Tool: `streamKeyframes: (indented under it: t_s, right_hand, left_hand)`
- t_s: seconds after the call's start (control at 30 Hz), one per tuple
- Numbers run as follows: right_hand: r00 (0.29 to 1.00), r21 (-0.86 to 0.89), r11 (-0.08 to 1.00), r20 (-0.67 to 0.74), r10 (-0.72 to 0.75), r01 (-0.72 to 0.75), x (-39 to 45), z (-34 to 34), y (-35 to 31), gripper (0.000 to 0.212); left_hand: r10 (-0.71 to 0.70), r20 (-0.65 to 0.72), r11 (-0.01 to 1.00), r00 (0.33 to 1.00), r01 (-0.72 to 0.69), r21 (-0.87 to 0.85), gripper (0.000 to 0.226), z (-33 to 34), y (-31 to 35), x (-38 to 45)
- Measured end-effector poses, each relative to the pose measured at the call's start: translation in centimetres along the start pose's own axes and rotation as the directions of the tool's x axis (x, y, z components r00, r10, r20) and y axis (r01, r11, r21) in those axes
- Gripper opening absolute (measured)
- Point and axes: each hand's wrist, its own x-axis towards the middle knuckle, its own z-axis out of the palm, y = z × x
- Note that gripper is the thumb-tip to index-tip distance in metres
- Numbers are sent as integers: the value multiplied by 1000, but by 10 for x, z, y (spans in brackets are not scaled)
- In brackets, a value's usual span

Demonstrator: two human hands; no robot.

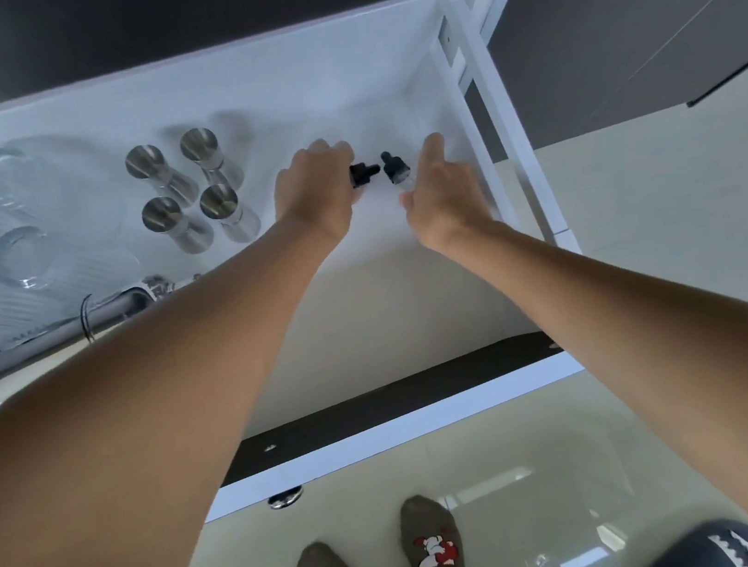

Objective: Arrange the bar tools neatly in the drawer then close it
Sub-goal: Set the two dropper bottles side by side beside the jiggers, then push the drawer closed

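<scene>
A white drawer (367, 313) stands pulled out below me. My left hand (315, 195) is closed around a small bottle with a black dropper cap (364, 171) that pokes out to the right. My right hand (440, 190) holds a second clear bottle with a black dropper cap (392, 168), tilted up and left. Both bottles hover close together over the drawer's right half, caps almost touching. Several steel jiggers (193, 189) stand in a tidy block left of my hands. Ribbed clear glasses (14, 225) fill the drawer's left end.
A long metal bar tool (49, 332) lies along the drawer's front left, partly under my left forearm. The drawer's black inner front (404, 400) and round knob (286, 497) are near my feet. A grey cabinet door (637, 11) stands at the right.
</scene>
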Motion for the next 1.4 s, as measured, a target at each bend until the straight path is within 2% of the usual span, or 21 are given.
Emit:
streamKeyframes:
  t_s: [0.1, 0.2, 0.27, 0.33, 0.6, 0.8, 0.9, 1.0, 1.13, 1.2, 1.3, 1.4]
  right_hand:
    - [998, 281, 958, -7, 67, -63, 5, -5, -5, 38]
    - [998, 325, 946, -70, -1, 24, 9, -7, -15, 39]
    - [993, 354, 933, -115, -35, 74, 14, -4, -23, 32]
    - [988, 360, 927, -142, -54, 103, 20, -1, -30, 27]
    - [990, 325, 936, -97, -105, 132, 30, 13, -40, 26]
    - [999, 323, 945, -19, -42, 46, 10, 3, -37, 54]
    - [998, 287, 957, 49, 32, -45, -10, -6, -32, 50]
    - [983, 239, 966, 175, 60, -102, -44, -16, -29, 45]
    - [954, 111, 992, 297, 31, -67, -100, -25, -26, 37]
    - [958, -18, 1000, 288, -2, 7, -130, -27, -26, 31]
    - [988, -259, 962, 143, -55, 91, -176, -28, -24, 28]
    - [999, -254, 966, 5, -38, 39, -220, -21, -22, 54]
  left_hand:
    - [-91, -112, 979, 989, 68, -194, 35, 1, -3, -1]
    - [-214, -263, 891, 941, 77, -447, 26, -6, 1, -3]
    - [-302, -278, 800, 912, 84, -594, 23, -11, 3, -4]
    - [-358, -276, 770, 892, 115, -627, 22, -12, 0, -2]
    - [-372, -188, 786, 909, 201, -585, 28, -11, -11, 4]
    - [-338, -146, 813, 930, 210, -543, 59, -30, -4, -27]
    - [-286, -113, 839, 952, 191, -510, 54, -44, -3, -61]
    - [-238, -127, 883, 963, 160, -442, 47, -56, -12, -110]
    - [-244, -118, 921, 963, 192, -338, 39, -63, -43, -190]
    - [-319, -116, 930, 940, 287, -229, 35, -65, -59, -231]
    - [-452, -121, 892, 884, 451, -44, 60, -68, -75, -282]
    - [-634, -18, 773, 773, 633, -41, 86, -73, -79, -316]
